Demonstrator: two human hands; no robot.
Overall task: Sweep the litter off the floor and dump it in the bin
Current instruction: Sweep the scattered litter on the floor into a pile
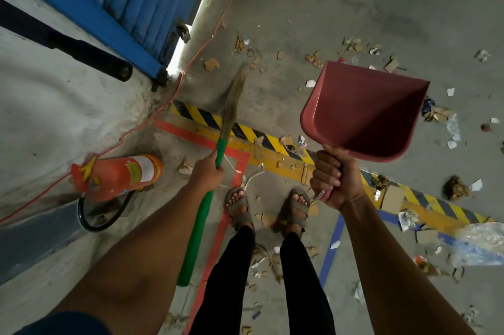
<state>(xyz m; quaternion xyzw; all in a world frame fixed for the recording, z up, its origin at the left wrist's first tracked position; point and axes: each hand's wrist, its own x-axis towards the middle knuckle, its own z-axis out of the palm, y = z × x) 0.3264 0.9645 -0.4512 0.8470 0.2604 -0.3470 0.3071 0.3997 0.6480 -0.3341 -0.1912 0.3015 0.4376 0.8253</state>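
Head view: tools in hand, sweeping not yet begun.

Left hand (207, 171) wraps the broom (218, 143) at its green handle, bristles angled toward the floor (341, 1); right hand (331, 176) grips the empty red dustpan (362, 111), held up off the ground. Litter (313, 57), card scraps and paper, lies scattered ahead, to the right and around the feet. Likely next: lower the pan and draw the scraps into a pile. No bin in sight; the dustpan handle is hidden inside the fist; clear plastic at right edge is blurred.
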